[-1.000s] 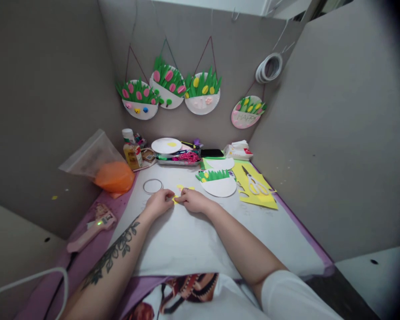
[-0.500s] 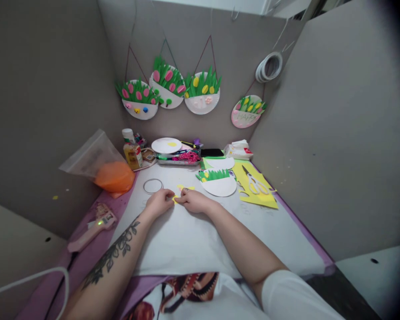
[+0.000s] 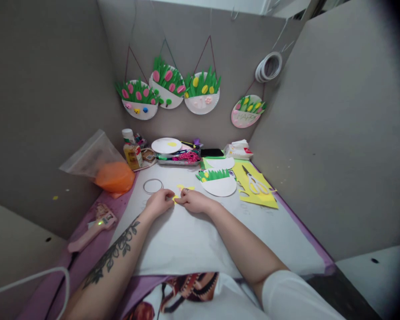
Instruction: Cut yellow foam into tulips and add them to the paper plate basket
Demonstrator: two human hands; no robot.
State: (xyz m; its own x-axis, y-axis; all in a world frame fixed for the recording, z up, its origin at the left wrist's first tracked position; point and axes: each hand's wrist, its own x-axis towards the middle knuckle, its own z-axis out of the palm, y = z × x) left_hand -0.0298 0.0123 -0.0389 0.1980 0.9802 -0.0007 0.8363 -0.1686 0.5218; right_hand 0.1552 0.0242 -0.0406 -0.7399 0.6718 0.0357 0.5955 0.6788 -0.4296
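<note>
Both hands meet low over the white sheet at the middle of the table. My left hand (image 3: 160,201) has its fingers closed at the left edge of a small yellow paper piece (image 3: 175,199). From the other side my right hand (image 3: 194,200) pinches the same piece, its index finger pointing left. Most of the piece is hidden by the fingers. Just beyond them lie more yellow paper scraps (image 3: 188,188). To the right rests a folded white paper plate (image 3: 219,186) with green paper grass and yellow flower shapes along its top. A metal ring (image 3: 152,186) lies behind my left hand.
On the right, white-handled scissors (image 3: 255,183) lie on a cut yellow sheet (image 3: 263,200). A pink glue gun (image 3: 92,231) with a lit green light is at the left, near a bag of orange material (image 3: 115,178). A supply tray (image 3: 178,162) and phone (image 3: 212,153) stand behind; decorated plates (image 3: 202,105) hang above.
</note>
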